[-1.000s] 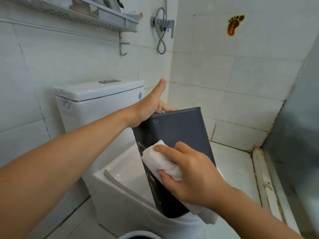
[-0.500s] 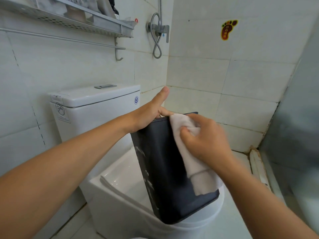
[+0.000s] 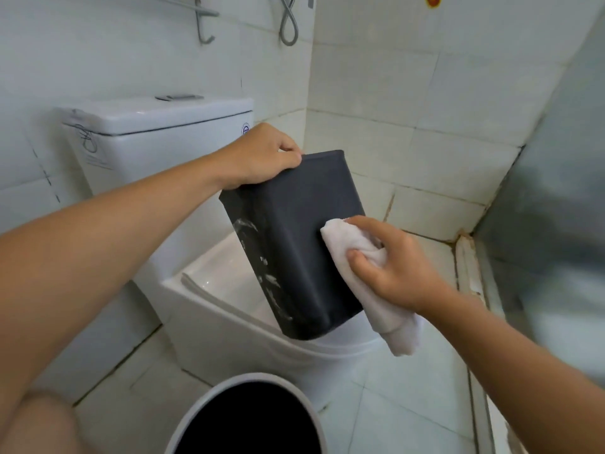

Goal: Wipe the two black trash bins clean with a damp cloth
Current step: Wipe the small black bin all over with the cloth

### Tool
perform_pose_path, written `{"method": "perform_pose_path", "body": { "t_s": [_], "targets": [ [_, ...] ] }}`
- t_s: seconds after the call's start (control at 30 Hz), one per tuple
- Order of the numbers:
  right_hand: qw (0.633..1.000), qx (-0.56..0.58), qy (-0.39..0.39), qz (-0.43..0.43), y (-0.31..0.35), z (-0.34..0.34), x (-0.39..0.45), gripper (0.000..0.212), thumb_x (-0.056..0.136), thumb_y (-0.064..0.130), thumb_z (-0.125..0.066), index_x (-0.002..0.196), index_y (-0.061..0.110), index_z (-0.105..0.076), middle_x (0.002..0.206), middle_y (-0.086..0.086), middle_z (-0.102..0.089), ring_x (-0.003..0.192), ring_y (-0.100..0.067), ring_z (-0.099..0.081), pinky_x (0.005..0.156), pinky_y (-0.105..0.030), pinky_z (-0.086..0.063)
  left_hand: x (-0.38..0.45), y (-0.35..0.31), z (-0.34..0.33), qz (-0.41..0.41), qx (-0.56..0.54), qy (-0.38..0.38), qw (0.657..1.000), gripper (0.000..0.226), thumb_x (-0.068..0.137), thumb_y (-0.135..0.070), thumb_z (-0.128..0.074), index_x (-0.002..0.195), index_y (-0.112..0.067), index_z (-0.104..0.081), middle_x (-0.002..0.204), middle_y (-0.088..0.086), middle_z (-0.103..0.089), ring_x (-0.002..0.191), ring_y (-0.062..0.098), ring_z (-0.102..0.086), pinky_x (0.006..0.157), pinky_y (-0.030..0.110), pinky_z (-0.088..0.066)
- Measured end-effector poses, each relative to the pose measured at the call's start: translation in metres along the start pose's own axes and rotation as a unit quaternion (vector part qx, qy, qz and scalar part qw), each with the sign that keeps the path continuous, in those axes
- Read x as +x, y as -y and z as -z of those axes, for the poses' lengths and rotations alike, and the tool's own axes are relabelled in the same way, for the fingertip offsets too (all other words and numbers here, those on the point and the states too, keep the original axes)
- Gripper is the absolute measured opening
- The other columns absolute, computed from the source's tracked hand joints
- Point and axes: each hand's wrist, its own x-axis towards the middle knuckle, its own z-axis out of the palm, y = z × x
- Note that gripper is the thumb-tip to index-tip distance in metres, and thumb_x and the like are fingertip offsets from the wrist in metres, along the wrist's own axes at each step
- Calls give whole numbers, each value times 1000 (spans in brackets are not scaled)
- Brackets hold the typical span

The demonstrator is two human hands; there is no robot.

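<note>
1. The left hand (image 3: 262, 155), which half a second ago had its thumb raised, now curls its fingers over the upper rim of the black bin (image 3: 294, 244) and holds it tilted on the closed toilet (image 3: 229, 309).
2. White streaks remain on the bin's left face, so that side likely needs another pass.
3. The right hand (image 3: 393, 270) has slid down from the rim to mid-wall, fingers bunched around the white cloth (image 3: 360, 257), pressing it against the bin.
4. A second, round bin (image 3: 248, 417) waits on the floor below.
</note>
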Motion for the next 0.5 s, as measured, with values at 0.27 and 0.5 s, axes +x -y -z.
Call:
{"method": "perform_pose_path", "body": {
  "t_s": [0.27, 0.5],
  "targets": [
    [989, -74, 62, 114, 20, -17, -54, 52, 88, 48, -62, 139, 44, -50, 93, 15, -52, 76, -11, -56, 65, -29, -51, 7, -5, 3, 2, 0, 38, 999, 24, 99, -16, -56, 102, -17, -80, 95, -5, -78, 86, 5, -67, 86, 24, -54],
    [997, -54, -48, -10, -17, -3, -31, 48, 88, 52, -57, 136, 47, -53, 108, 16, -63, 92, -8, -61, 81, -33, -55, 14, -4, 9, 12, -1, 33, 999, 25, 94, -3, -58, 92, -12, -81, 82, -2, -78, 78, 11, -68, 81, 28, -53]
  ]
}}
